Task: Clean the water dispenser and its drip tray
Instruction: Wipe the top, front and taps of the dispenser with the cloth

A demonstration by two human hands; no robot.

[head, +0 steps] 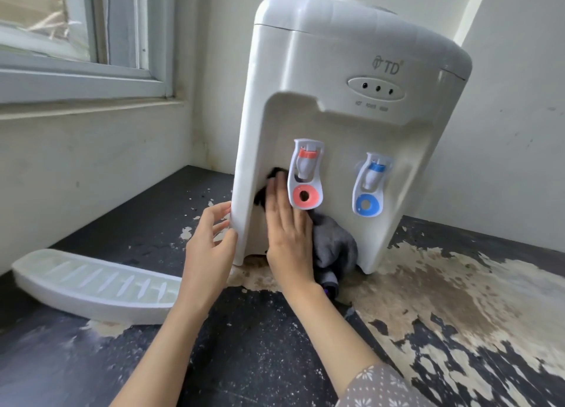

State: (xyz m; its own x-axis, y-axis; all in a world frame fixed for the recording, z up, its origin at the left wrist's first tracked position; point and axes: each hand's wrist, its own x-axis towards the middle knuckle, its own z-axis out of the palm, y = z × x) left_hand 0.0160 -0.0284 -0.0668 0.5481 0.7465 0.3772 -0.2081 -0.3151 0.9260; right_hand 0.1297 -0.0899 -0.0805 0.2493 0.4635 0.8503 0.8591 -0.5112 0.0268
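Observation:
A white tabletop water dispenser (345, 70) stands on a dark, peeling counter, with a red tap (306, 174) and a blue tap (370, 186) in its front recess. My left hand (211, 241) grips the dispenser's lower left front edge, thumb in front. My right hand (287, 235) lies flat, fingers straight, pressing a grey cloth (333, 244) against the recess wall just left of the red tap. Part of the cloth hangs down under the taps. The white drip tray (91, 284) lies detached on the counter to the left.
The counter (443, 315) has large patches of flaked paint, beige under black. A window sill and frame (85, 79) run along the left wall. White walls close in behind and to the right of the dispenser.

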